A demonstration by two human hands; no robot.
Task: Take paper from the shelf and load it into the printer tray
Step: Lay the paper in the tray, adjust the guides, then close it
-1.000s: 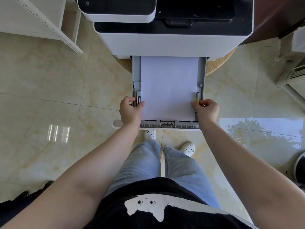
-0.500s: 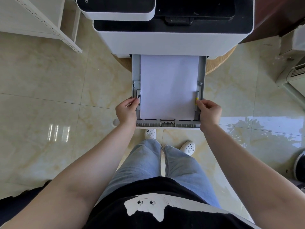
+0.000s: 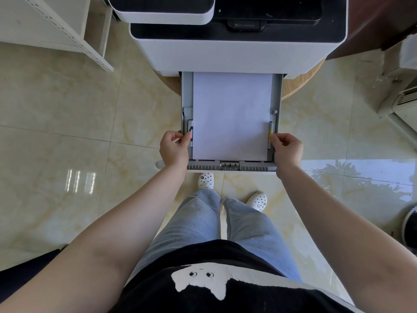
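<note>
The printer [image 3: 225, 53] stands on a round wooden stand, with its grey paper tray [image 3: 232, 168] pulled out toward me. A white stack of paper [image 3: 232, 116] lies flat inside the tray, between the side guides. My left hand [image 3: 174, 150] grips the tray's left wall, fingertips on the left guide. On the opposite wall my right hand [image 3: 286, 150] holds on, its fingertips at the guide with the yellow mark. Neither hand lies on the paper.
A white metal shelf [image 3: 67, 30] stands at the upper left on the glossy tiled floor. A white appliance [image 3: 401, 98] sits at the right edge, with a round dark object [image 3: 410, 224] below it. My legs and white shoes are under the tray's front.
Both hands moved off the paper's side edges outward onto the tray's walls and guides. The tray sits slightly farther out from the printer.
</note>
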